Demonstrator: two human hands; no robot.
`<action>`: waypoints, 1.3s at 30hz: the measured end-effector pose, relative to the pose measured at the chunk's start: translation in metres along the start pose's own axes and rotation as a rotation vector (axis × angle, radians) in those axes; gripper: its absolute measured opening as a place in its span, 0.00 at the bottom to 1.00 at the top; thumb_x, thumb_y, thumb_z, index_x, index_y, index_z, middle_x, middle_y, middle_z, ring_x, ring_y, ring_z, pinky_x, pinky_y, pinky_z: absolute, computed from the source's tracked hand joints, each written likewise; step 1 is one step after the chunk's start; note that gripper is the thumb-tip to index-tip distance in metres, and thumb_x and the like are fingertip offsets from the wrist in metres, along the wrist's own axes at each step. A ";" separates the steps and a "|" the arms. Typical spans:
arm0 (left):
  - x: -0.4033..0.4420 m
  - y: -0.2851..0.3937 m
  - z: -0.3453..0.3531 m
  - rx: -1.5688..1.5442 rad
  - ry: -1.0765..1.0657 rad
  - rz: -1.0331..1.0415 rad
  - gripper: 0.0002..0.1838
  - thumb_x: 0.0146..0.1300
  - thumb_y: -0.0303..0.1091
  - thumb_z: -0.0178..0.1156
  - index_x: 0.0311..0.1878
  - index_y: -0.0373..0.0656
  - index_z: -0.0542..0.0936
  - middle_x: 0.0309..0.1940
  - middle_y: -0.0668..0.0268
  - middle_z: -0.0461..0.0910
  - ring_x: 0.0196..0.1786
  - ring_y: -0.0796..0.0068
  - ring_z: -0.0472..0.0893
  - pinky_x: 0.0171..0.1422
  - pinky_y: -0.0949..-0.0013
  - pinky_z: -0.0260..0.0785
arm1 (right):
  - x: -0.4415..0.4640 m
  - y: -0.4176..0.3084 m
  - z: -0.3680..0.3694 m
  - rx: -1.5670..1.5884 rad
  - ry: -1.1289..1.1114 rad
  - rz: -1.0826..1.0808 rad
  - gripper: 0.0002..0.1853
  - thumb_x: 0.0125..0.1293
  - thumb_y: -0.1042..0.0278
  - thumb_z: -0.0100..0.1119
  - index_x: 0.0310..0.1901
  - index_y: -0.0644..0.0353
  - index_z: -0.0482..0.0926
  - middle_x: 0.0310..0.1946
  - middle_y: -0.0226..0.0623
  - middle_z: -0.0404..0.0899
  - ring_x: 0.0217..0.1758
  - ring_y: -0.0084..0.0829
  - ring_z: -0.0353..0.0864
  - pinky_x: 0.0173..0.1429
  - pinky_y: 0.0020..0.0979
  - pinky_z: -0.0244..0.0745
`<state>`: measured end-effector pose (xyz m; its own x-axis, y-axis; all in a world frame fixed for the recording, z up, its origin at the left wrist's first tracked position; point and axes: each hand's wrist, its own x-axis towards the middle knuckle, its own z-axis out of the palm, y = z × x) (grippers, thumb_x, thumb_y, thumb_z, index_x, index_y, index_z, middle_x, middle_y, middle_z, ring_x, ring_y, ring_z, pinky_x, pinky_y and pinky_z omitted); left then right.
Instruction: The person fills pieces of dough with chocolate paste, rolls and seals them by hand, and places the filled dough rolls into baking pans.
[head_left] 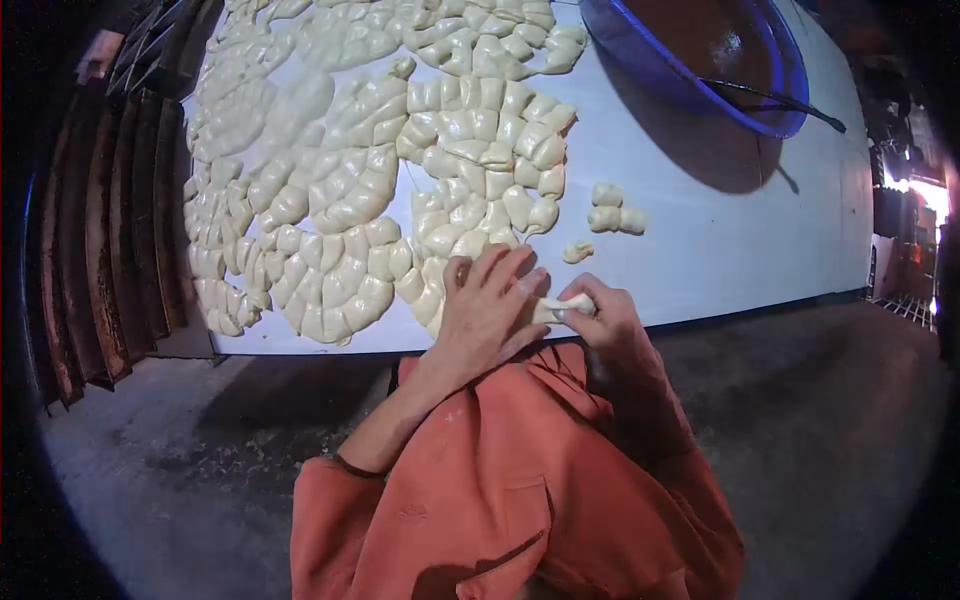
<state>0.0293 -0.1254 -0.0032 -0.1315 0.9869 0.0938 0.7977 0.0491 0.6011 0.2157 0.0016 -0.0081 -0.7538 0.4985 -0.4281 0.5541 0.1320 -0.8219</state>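
At the table's near edge, my right hand (612, 318) pinches a small piece of pale dough (578, 303) between thumb and fingers. A short stretch of dough runs from that pinch to my left hand (485, 315). My left hand lies palm down with its fingers spread over the edge of the dough pieces; what is under its palm is hidden. Beyond my fingertips, a large spread of glossy dough pieces (480, 120) lies pressed close together. Right of it sit a few loose dough pieces (605, 218) and one small scrap (577, 251).
A blue basin (690, 85) of brown liquid stands at the far right of the white table (720, 250), with a dark stick (775, 97) across its rim. Rusty metal trays (105, 240) stand along the left side. Concrete floor (800, 400) shows below the table edge.
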 end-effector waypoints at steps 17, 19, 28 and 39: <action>-0.004 0.003 0.039 0.052 0.146 0.128 0.16 0.54 0.37 0.68 0.47 0.52 0.84 0.49 0.74 0.82 0.53 0.72 0.75 0.64 0.54 0.58 | -0.010 -0.016 -0.023 0.628 -0.165 0.169 0.08 0.54 0.77 0.67 0.37 0.64 0.83 0.34 0.27 0.81 0.37 0.18 0.77 0.44 0.23 0.72; -0.005 0.001 0.042 0.113 0.154 0.105 0.19 0.56 0.38 0.68 0.53 0.56 0.81 0.58 0.70 0.77 0.57 0.69 0.73 0.64 0.54 0.57 | -0.014 -0.007 -0.025 0.860 -0.156 0.123 0.10 0.53 0.78 0.69 0.39 0.64 0.82 0.34 0.29 0.81 0.34 0.18 0.77 0.40 0.23 0.72; 0.000 0.001 0.022 -0.070 0.055 -0.005 0.17 0.61 0.37 0.65 0.54 0.53 0.83 0.56 0.70 0.80 0.58 0.68 0.76 0.63 0.53 0.55 | 0.005 -0.002 -0.015 -0.084 0.178 -0.163 0.16 0.60 0.67 0.70 0.47 0.62 0.81 0.43 0.42 0.81 0.44 0.36 0.83 0.46 0.34 0.77; 0.008 0.022 0.009 -0.021 0.078 0.008 0.27 0.58 0.45 0.69 0.60 0.49 0.79 0.46 0.71 0.83 0.54 0.71 0.78 0.67 0.49 0.52 | 0.007 -0.004 -0.013 -0.068 0.064 -0.200 0.08 0.63 0.72 0.63 0.44 0.62 0.80 0.39 0.44 0.81 0.41 0.46 0.83 0.45 0.38 0.78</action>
<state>0.0510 -0.1149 0.0034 -0.1715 0.9721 0.1602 0.7863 0.0371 0.6168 0.2128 0.0156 -0.0034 -0.8282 0.5100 -0.2324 0.4199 0.2900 -0.8600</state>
